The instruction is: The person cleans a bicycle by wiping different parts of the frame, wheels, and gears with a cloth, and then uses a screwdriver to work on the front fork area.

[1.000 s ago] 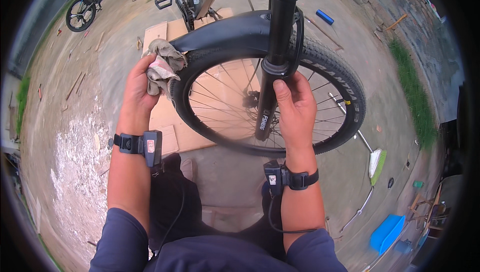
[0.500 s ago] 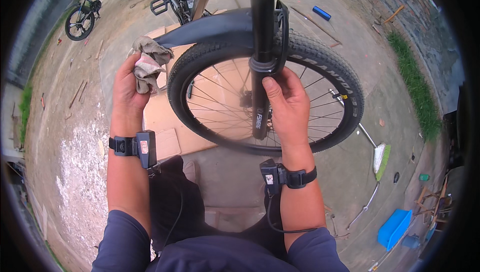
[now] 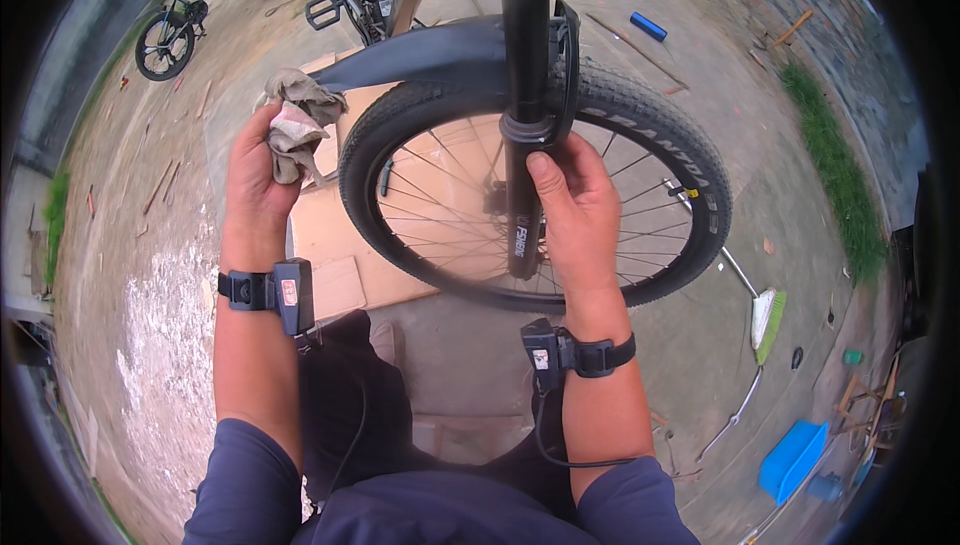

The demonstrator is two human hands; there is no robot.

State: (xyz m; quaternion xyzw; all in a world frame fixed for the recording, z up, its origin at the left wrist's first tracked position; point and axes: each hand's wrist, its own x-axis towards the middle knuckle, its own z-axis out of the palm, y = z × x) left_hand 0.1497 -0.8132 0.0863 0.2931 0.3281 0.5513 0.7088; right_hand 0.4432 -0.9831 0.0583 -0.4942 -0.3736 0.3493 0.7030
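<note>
My left hand is closed on a crumpled grey rag, at the end of a dark mudguard. The mudguard reaches out over the spoked front wheel of a bicycle. My right hand grips the black fork leg, just below its collar, with the thumb on the near side; the other fingers are mostly hidden behind the leg. Flat cardboard lies under the wheel, and a small dark tool on it shows between the spokes.
Behind the mudguard rise the bicycle's frame and pedal. A second bicycle stands at the far left. On the right are a blue cylinder, a green-and-white broom head, a long wrench and a blue bin.
The view has shifted very slightly. Both hands keep their places, the left with the rag and the right at the fork leg.
</note>
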